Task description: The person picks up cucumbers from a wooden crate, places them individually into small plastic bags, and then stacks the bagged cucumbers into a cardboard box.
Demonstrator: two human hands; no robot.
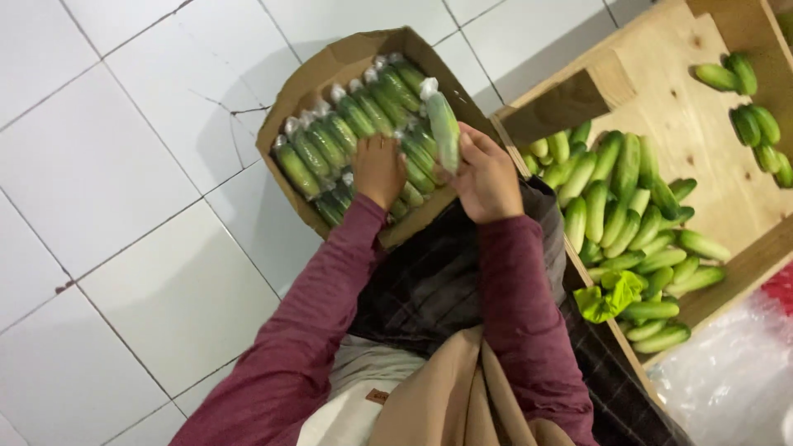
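Right grip (pixel 487 177) pinching glossy film-wrapped cucumber (pixel 443 125), left grip (pixel 378 168) spread on packed cucumbers in cardboard box (pixel 330 68)

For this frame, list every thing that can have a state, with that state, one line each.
Cardboard box: open, packed with rows of wrapped cucumbers.
Wrapped cucumber: held by the right hand above the box.
Left hand: resting on the packed cucumbers.
Wooden crate: open, partly filled.
Loose cucumbers: unwrapped, piled in the crate.
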